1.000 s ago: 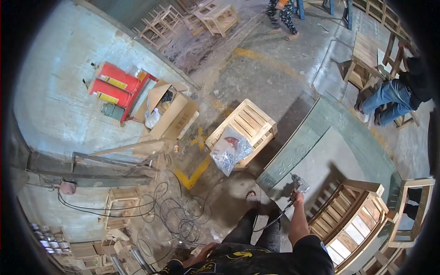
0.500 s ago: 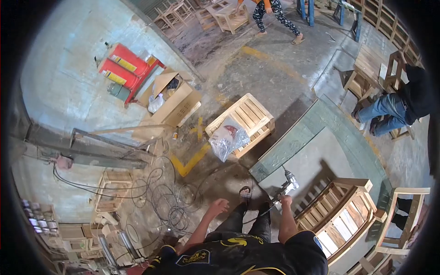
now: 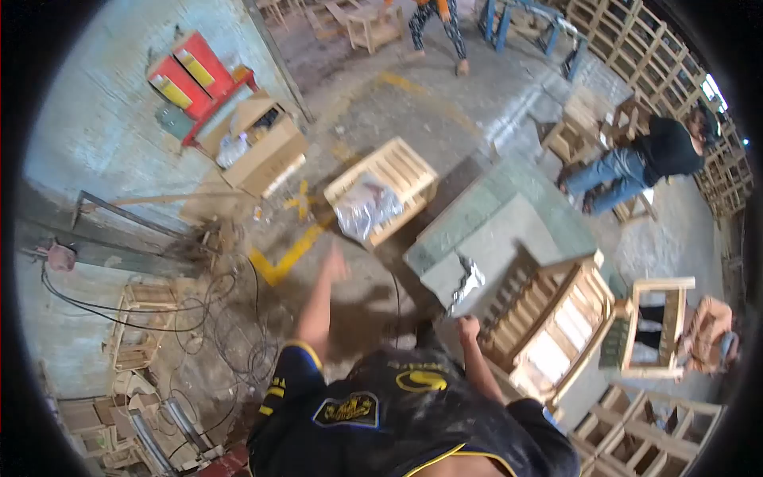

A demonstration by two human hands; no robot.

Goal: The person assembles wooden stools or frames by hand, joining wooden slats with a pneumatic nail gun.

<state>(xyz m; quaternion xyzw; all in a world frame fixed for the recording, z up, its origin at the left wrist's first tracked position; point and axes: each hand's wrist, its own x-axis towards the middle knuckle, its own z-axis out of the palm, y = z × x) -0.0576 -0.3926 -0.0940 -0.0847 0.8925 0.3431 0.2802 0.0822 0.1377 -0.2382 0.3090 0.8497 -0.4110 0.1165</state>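
A silver power drill (image 3: 469,280) lies on the grey top of the green-edged table (image 3: 493,246), its tip pointing away from me. Just below its handle is my right hand (image 3: 469,327), closed and apart from the drill; whether anything is inside the fingers is hidden. To its right stands a slatted wooden piece (image 3: 548,326) on the table. My left hand (image 3: 337,264), stretched forward and smeared by motion, is over the floor near a plastic bag (image 3: 367,208). That bag rests on a small slatted wooden table (image 3: 405,168).
A cardboard box (image 3: 270,159) and red machine (image 3: 199,75) stand by the left wall. Black cables (image 3: 211,302) coil on the floor. A person in jeans (image 3: 612,176) works at the right; another person (image 3: 437,28) stands at the back. Wooden frames (image 3: 656,326) stand at right.
My right hand has let go of the drill, which now lies on the table. My left hand has reached forward toward the plastic bag. The view has shifted as my body leaned forward.
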